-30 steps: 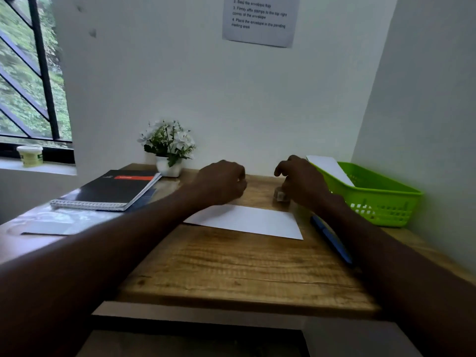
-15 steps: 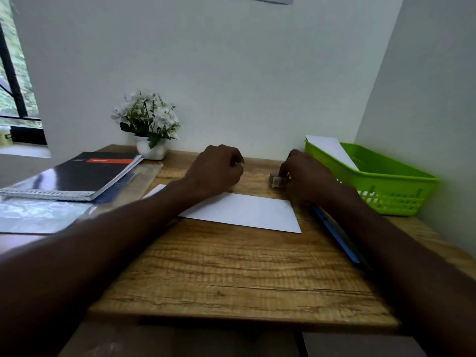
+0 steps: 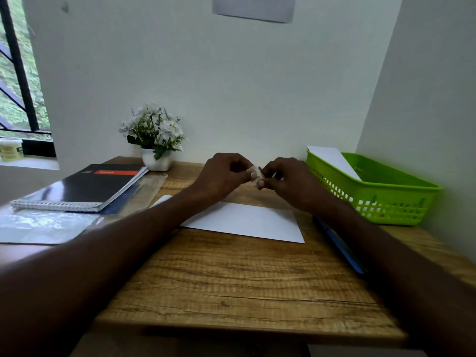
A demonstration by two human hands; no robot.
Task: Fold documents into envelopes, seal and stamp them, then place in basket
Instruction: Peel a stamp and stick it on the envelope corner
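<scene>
White walls close off the far side and the right of a wooden counter (image 3: 231,274), with a printed notice cut off at the upper middle of the frame and a barred window at the upper left. A white envelope (image 3: 247,221) is laid flat at the centre of the frame, just below both hands. A second ago the hands were resting low on the counter, the left hand (image 3: 221,176) as a closed fist and the right hand (image 3: 291,180) curled over a small pale object by the far edge of the envelope. That object, judged to be a stamp (image 3: 256,174), has now been lifted clear of the wood and is pinched between the fingertips of both hands at the middle of the frame, all fingers curled in tightly around it. Whether it is being peeled from a backing cannot be told.

The stamping step is thus judged to be under way: the envelope appears already closed, and the stamp has not yet been applied to it. A green basket (image 3: 386,199) stands at the right of the frame with one white envelope leaning inside it. A blue pen (image 3: 337,243) lies beside the right forearm, and a black notebook (image 3: 85,186) and a potted plant (image 3: 154,137) are set at the left.
</scene>
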